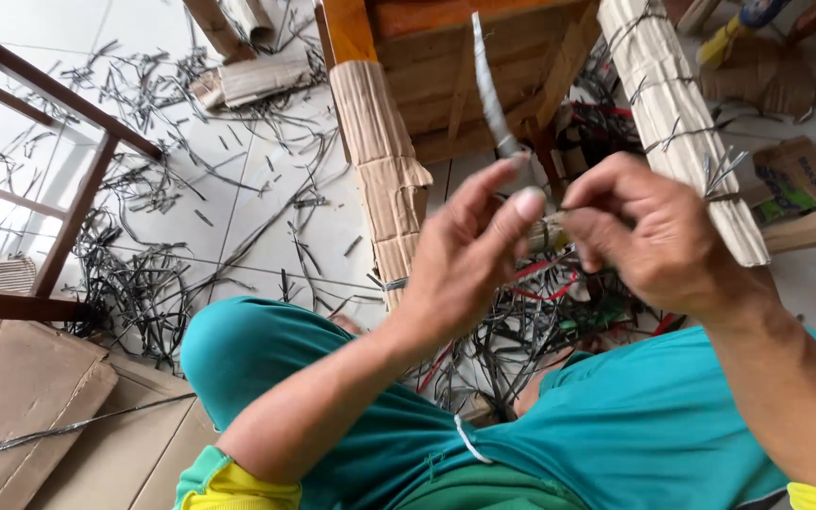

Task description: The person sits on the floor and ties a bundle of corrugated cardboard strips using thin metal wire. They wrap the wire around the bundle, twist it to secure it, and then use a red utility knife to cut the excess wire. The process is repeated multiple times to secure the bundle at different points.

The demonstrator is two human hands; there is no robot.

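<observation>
Starting at the left edge of the tiled floor [266, 203], a dark wooden chair frame [68, 203] stands over a thick scatter of black strap offcuts [144, 283], with flattened cardboard sheets [30, 406] lying at the bottom-left corner. Toward the middle, a wooden furniture leg wrapped in corrugated cardboard [384, 179] stands upright on the floor, a strap tied round its lower part. The person sits with teal-trousered knees [266, 359] raised at the bottom of the view.

The left hand [469, 255] is raised at centre, thumb and fingers pinched shut on a thin grey strap [488, 90] that rises almost straight up from the fingertips in front of the wooden frame [465, 66]. The right hand [649, 231] sits just beside it, fingertips nearly touching, fingers curled closed; it appears to pinch the lower end of the same strap, though motion blur at the contact leaves this uncertain. Below both hands lies a tangle of black and red offcuts [540, 302].

Right of the hands, a second cardboard-wrapped leg [682, 113] slants across, bound with dark straps. Loose cardboard scraps [795, 179] rest near the right edge.
</observation>
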